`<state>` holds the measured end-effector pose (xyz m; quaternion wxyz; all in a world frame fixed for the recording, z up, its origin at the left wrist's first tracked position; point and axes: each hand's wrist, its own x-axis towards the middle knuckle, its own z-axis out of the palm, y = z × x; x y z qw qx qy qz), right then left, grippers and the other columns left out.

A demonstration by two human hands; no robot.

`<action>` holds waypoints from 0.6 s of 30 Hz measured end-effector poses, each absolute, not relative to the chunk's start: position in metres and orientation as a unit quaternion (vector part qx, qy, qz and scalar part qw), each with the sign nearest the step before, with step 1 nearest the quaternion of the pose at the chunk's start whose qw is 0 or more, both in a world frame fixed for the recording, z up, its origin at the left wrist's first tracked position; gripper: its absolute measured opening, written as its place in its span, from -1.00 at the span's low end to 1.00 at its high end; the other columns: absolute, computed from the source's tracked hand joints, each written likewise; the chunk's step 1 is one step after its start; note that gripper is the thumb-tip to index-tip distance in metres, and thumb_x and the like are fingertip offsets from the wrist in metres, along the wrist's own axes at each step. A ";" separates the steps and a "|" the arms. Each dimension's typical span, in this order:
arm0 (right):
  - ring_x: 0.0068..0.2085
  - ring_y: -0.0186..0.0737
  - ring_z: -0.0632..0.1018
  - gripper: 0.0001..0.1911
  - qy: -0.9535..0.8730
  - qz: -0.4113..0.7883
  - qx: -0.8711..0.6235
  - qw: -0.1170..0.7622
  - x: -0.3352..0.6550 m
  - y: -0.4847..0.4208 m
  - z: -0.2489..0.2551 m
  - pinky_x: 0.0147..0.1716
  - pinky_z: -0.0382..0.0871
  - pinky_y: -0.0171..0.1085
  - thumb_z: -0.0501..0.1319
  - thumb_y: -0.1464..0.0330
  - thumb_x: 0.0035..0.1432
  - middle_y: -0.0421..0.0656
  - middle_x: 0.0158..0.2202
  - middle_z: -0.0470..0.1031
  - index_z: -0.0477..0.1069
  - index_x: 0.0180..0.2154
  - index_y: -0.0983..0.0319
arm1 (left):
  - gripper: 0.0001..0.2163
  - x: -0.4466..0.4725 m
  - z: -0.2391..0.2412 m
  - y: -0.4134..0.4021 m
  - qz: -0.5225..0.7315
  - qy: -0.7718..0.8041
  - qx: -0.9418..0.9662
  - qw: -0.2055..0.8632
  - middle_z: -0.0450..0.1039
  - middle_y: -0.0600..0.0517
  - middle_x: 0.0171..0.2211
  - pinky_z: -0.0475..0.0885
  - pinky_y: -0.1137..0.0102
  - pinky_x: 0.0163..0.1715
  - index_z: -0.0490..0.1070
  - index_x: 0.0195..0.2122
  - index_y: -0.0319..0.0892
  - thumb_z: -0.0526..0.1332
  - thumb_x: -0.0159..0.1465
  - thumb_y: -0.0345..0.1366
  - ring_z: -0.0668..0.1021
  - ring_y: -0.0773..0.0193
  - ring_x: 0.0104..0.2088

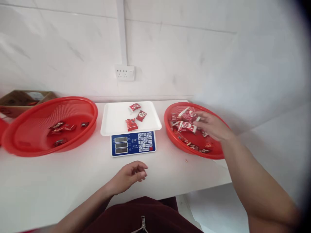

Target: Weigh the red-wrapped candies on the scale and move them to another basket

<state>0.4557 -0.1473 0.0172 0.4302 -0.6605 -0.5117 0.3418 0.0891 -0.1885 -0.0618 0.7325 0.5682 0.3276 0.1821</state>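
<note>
1. Sitting on the white counter [60, 184] are two red baskets: the right basket [175, 137] holds a heap of red-and-white snack packets [186, 121], while the left basket [31, 142] holds only a few dark red packets [62, 127] scattered on its floor.
2. Between the baskets stands a blue-faced scale [133, 143], and its white tray [114, 121] carries three small red packets [135, 115].
3. Behind the left basket, a brown cardboard box [14, 102] is cut off at the frame's edge, and its contents are too blurred to make out.
4. The scale's displays cannot be read, and the print on the packets is too small to tell.
5. The right hand [213, 127] reaches into the right basket, fingers spread loosely over the heap and touching the packets; whether it has gripped one cannot be told.
6. The left hand [130, 176] rests on the counter just in front of the scale, fingers curled partway in, holding nothing.
</note>
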 end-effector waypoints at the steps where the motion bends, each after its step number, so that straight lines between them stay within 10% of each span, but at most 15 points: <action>1: -0.36 -0.24 0.50 -0.56 -0.515 0.336 -0.645 0.454 0.442 -0.157 0.015 -0.43 0.44 -0.28 0.33 0.28 -0.11 -0.21 -0.32 0.46 0.34 -0.12 0.08 | -0.68 0.092 -0.060 -0.190 0.191 0.308 0.551 0.752 0.39 -0.02 -0.30 0.38 0.33 -0.27 0.33 -0.15 -0.16 0.22 0.15 -0.09 0.46 0.26 -0.28; 10: -0.29 -0.20 0.54 -0.69 -0.569 0.515 -0.517 0.379 0.293 -0.223 -0.047 -0.33 0.48 -0.20 0.26 0.28 0.01 -0.16 -0.23 0.49 0.32 -0.15 0.11 | -0.18 0.110 -0.052 -0.195 0.283 0.263 0.355 0.851 0.29 -0.10 0.00 0.42 0.19 -0.20 -0.04 0.20 0.09 0.38 -0.04 -0.09 0.45 0.15 -0.13; 18: -0.31 -0.22 0.53 -0.72 -0.615 0.475 -0.530 0.339 0.287 -0.232 -0.038 -0.28 0.48 -0.18 0.21 0.31 0.07 -0.15 -0.17 0.49 0.35 -0.11 0.11 | -0.41 0.101 -0.057 -0.197 0.273 0.316 0.447 0.791 0.28 -0.09 0.07 0.40 0.28 -0.17 0.13 0.18 0.02 0.23 0.13 -0.04 0.47 0.15 -0.13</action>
